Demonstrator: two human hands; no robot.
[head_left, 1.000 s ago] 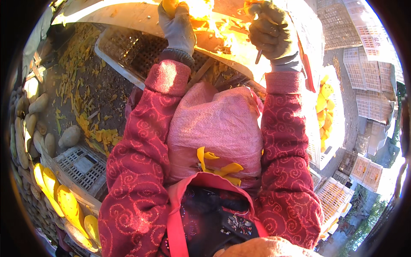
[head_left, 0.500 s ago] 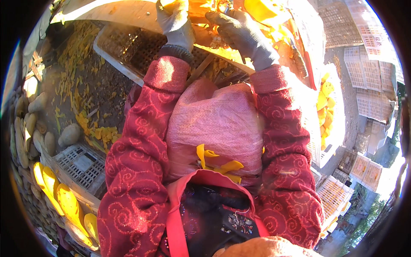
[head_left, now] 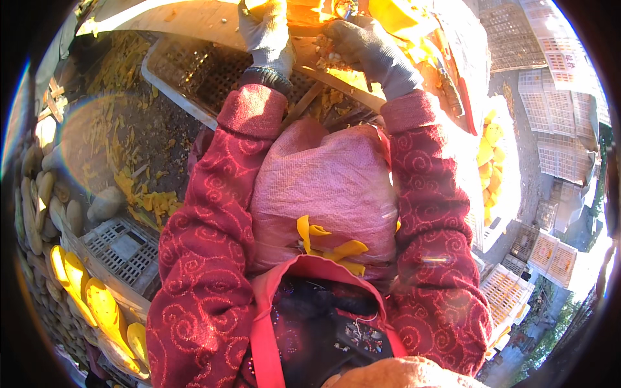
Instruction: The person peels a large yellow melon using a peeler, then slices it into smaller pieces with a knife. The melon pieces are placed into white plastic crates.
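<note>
The ground (head_left: 97, 142) takes up most of the left side, dark earth strewn with yellow peelings (head_left: 145, 200) and a row of whole pale squashes (head_left: 39, 187) along the edge. Stacks of white plastic crates (head_left: 550, 97) fill the right side, one of them holding cut yellow pieces (head_left: 488, 161). Near the lower left, another grey crate (head_left: 119, 249) sits beside a line of peeled yellow halves (head_left: 97, 304). In front of the person runs a wooden surface (head_left: 194, 19), lit hard by the sun, with a slatted crate (head_left: 194, 71) just under it. A pink woven sack (head_left: 323, 187) lies over the person's lap between the two red patterned sleeves (head_left: 213, 213), with a few yellow strips (head_left: 330, 249) resting on it. On the surface lies the orange squash flesh (head_left: 304, 13), right at the top of the view. Both hands wear grey gloves. The left hand (head_left: 265, 29) is closed down on the orange piece, gripping it from the left. The right hand (head_left: 359, 42) is curled shut just beside it, fingers (head_left: 336, 32) bent in against the flesh where pale seeds (head_left: 326, 52) cling; whether it holds a tool I cannot tell
</note>
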